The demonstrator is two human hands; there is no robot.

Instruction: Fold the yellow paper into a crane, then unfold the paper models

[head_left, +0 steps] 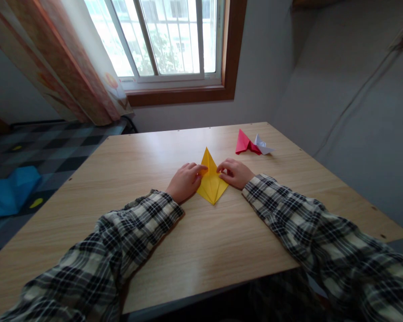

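Observation:
A yellow sheet of origami paper, folded into a kite-like shape with crease lines, lies on the wooden table between my hands. Its tall point faces away from me. My left hand is at its left edge, thumb and forefinger pinched on the paper. On the opposite edge my right hand has its fingers curled in and closed on the paper's side. Both wrists rest low over the tabletop, in checked sleeves.
Toward the back right of the table stand a folded red paper piece and a folded white paper piece, touching or overlapping. Blue folded paper lies on a checked surface at the left. A window and a wall stand behind.

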